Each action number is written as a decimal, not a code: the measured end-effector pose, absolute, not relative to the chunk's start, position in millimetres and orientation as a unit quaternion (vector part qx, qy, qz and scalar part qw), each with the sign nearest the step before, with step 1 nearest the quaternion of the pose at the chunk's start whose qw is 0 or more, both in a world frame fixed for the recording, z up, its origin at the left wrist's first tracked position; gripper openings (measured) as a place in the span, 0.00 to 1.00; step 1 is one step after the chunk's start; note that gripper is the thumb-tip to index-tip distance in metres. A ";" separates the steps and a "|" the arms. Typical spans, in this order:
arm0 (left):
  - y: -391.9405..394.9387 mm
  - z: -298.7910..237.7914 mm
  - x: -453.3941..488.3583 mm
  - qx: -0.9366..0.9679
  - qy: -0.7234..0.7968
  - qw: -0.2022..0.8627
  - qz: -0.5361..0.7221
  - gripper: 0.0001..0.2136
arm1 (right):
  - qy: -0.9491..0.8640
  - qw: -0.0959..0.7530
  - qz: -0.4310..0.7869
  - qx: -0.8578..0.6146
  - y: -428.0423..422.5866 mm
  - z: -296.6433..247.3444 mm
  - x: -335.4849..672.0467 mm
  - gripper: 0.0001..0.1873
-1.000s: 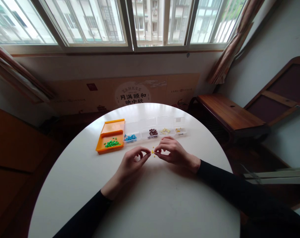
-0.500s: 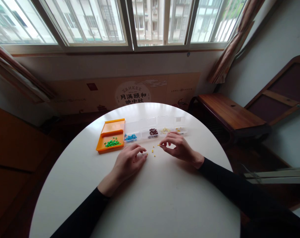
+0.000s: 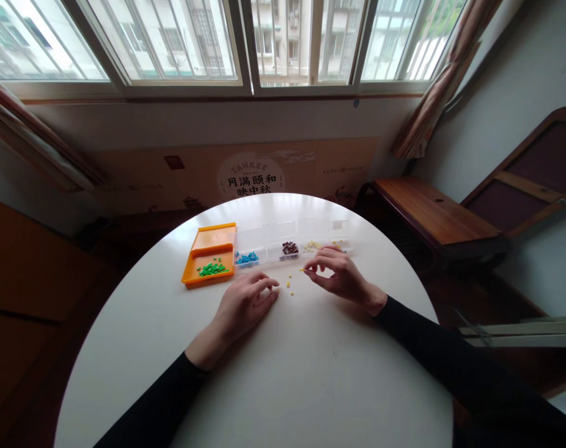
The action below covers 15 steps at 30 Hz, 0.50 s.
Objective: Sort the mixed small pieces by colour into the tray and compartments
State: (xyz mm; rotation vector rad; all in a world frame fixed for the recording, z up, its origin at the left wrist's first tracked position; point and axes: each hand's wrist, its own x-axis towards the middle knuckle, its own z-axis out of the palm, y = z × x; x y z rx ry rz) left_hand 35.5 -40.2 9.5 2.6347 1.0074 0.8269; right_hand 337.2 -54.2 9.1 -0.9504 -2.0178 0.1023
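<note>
My right hand (image 3: pixel 341 277) pinches a small, thin yellow piece (image 3: pixel 303 269) between thumb and forefinger, just above the table. To its left, my left hand (image 3: pixel 248 298) rests its side on the white surface, thumb and forefinger closed around a tiny yellow piece that barely shows. A few loose yellow pieces (image 3: pixel 288 284) lie between the two hands. Behind them stands a clear compartment box (image 3: pixel 266 254), lid raised, with blue pieces (image 3: pixel 248 257), dark brown pieces (image 3: pixel 290 249) and pale yellow pieces (image 3: pixel 312 246) in separate compartments. My right fingers partly cover its right end.
An orange case (image 3: pixel 188 274) lies open on the left, with green pieces (image 3: pixel 212 269) in it. Everything stands on a round white table (image 3: pixel 283 386). Beyond are a printed cardboard panel (image 3: pixel 189 168), barred windows and a wooden bench (image 3: pixel 432 205) on the right.
My right hand has shifted slightly right with the yellow piece. The left thumb and forefinger have closed a little, and the yellow piece at their tips shows less.
</note>
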 end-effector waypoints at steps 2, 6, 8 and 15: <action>-39.6 8.5 35.6 0.893 0.336 0.098 0.282 0.08 | -0.804 0.432 0.016 -0.409 -49.5 10.6 348.8 0.06; -39.0 9.2 35.9 0.901 0.319 0.100 0.276 0.10 | -0.743 0.424 -0.005 -0.518 -35.7 7.4 385.5 0.05; -38.7 9.5 36.1 0.903 0.316 0.100 0.275 0.10 | -0.711 0.420 -0.001 -0.564 -30.0 3.7 403.0 0.07; -38.1 7.3 35.7 0.901 0.318 0.111 0.275 0.08 | -0.652 0.399 0.000 -0.645 -25.8 -3.8 420.6 0.09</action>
